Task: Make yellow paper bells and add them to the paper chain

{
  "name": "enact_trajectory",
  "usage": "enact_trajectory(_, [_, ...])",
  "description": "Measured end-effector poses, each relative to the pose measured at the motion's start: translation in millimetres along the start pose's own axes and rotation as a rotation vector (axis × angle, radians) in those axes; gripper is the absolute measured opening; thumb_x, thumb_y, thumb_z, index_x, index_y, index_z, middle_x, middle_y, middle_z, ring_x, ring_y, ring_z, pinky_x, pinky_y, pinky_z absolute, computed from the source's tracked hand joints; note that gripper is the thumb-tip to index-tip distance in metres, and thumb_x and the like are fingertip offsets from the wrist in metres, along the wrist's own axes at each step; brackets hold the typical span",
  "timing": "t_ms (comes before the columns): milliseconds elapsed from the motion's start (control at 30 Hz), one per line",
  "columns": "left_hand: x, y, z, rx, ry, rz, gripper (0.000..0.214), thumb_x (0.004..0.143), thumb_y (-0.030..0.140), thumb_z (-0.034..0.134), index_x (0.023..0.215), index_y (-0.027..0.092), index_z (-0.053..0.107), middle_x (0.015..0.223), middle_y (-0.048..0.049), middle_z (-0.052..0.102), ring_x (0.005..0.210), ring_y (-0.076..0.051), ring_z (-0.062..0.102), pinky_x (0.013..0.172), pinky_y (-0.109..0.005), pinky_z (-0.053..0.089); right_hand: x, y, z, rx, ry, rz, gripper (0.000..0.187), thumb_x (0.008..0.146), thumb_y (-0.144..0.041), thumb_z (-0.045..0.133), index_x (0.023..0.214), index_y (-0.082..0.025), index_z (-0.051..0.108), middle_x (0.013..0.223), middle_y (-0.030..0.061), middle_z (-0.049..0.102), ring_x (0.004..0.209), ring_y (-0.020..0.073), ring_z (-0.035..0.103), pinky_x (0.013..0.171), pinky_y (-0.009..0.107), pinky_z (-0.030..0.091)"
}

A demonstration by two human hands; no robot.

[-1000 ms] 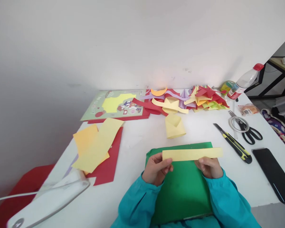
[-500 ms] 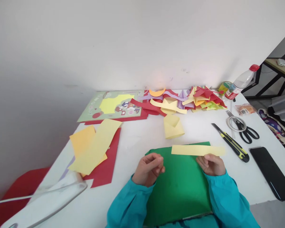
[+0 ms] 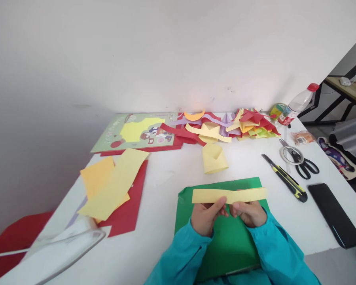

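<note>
Both hands pinch a pale yellow paper strip (image 3: 249, 194) near its middle, held roughly level above a green folder-like sheet (image 3: 228, 245). My left hand (image 3: 206, 217) has its thumb on the front of the strip, its fingers behind. Close beside it, my right hand (image 3: 250, 213) grips the strip's lower edge between thumb and fingers. Beyond the green sheet stands a pale yellow folded paper piece (image 3: 215, 160), touched by neither hand.
To the right lie a utility knife (image 3: 284, 178), scissors (image 3: 305, 164), a tape roll (image 3: 291, 155) and a black phone (image 3: 335, 215). A bottle (image 3: 298, 105) stands behind them. Paper scraps (image 3: 252, 124) are heaped by the wall. Paper sheets (image 3: 114, 188) and a printed pad (image 3: 112, 138) lie left.
My left hand has moved right and taken hold of the strip, which my right hand alone held before. The strip has shifted left and slightly down, with my right hand moving left too.
</note>
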State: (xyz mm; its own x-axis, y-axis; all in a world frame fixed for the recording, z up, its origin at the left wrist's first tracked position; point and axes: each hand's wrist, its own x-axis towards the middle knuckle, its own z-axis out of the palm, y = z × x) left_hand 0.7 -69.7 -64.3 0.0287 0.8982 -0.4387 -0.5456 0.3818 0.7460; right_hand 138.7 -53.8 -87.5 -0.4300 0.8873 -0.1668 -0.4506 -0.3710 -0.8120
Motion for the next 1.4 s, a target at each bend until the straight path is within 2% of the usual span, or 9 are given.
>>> enact_trajectory(133, [-2,-5,-1.0,0.095,0.034,0.103,0.029,0.059,0.036,0.079,0.054,0.013,0.061,0.046,0.0015,0.058,0.045,-0.010,0.054,0.047,-0.022,0.045,2,4,0,-0.076,0.005,-0.007,0.027,0.068,-0.042,0.073,0.064,-0.018,0.062,0.055,-0.0006,0.062,0.054,0.0141,0.056,0.047,0.026,0.038])
enact_trajectory(300, [-7,-3,7.0,0.221,-0.115,0.160,0.028,0.068,0.041,0.071,0.061,0.014,0.065,0.054,-0.0028,0.063,0.049,-0.014,0.056,0.049,-0.026,0.046,3,7,1,-0.123,0.015,-0.013,0.039,0.072,-0.045,0.067,0.048,-0.017,0.057,0.048,-0.0004,0.058,0.047,0.0125,0.052,0.048,0.027,0.040])
enact_trajectory(367, [-8,-1,7.7,0.263,-0.147,0.166,0.031,0.070,0.042,0.068,0.058,0.014,0.064,0.055,-0.0033,0.063,0.050,-0.014,0.056,0.050,-0.026,0.047,3,7,2,-0.116,0.014,-0.009,0.043,0.071,-0.049,0.067,0.045,-0.017,0.054,0.047,-0.0003,0.057,0.045,0.0126,0.051,0.046,0.027,0.039])
enact_trajectory(467, [-7,-1,2.3,0.309,-0.108,0.162,0.035,0.069,0.043,0.069,0.049,0.016,0.058,0.049,-0.0012,0.059,0.049,-0.014,0.055,0.051,-0.026,0.046,3,5,2,-0.122,0.029,-0.009,0.041,0.069,-0.046,0.069,0.044,-0.018,0.054,0.044,-0.0015,0.054,0.044,0.0115,0.048,0.043,0.026,0.036])
enact_trajectory(667, [-3,1,-13.7,0.347,0.013,0.140,0.033,0.061,0.042,0.075,0.049,0.017,0.058,0.042,0.0018,0.053,0.045,-0.014,0.054,0.049,-0.026,0.043,4,3,-2,-0.111,0.120,-0.003,0.039,0.065,-0.037,0.074,0.038,-0.019,0.051,0.035,-0.0043,0.045,0.038,0.0091,0.040,0.039,0.025,0.028])
enact_trajectory(867, [-1,13,-25.4,0.353,0.042,0.157,0.034,0.061,0.040,0.076,0.046,0.017,0.056,0.042,0.0016,0.053,0.045,-0.014,0.055,0.049,-0.027,0.044,5,-2,-2,-0.037,0.157,-0.028,0.043,0.064,-0.033,0.074,0.035,-0.018,0.046,0.032,-0.0050,0.040,0.034,0.0065,0.035,0.038,0.025,0.023])
enact_trajectory(1100, [0,30,-40.7,0.373,0.085,0.210,0.027,0.060,0.036,0.076,0.052,0.017,0.059,0.042,0.0032,0.051,0.047,-0.015,0.057,0.050,-0.026,0.045,6,-8,-8,0.069,0.175,-0.033,0.031,0.057,-0.030,0.078,0.050,-0.017,0.051,0.033,-0.0076,0.042,0.031,0.0043,0.030,0.035,0.021,0.018])
enact_trajectory(1400, [-1,36,-44.1,0.354,0.099,0.212,0.028,0.059,0.034,0.077,0.049,0.015,0.058,0.042,0.0024,0.050,0.046,-0.015,0.057,0.049,-0.027,0.046,6,-11,-10,0.144,0.152,-0.063,0.034,0.059,-0.025,0.077,0.049,-0.018,0.045,0.033,-0.0086,0.039,0.031,0.0037,0.027,0.036,0.021,0.016])
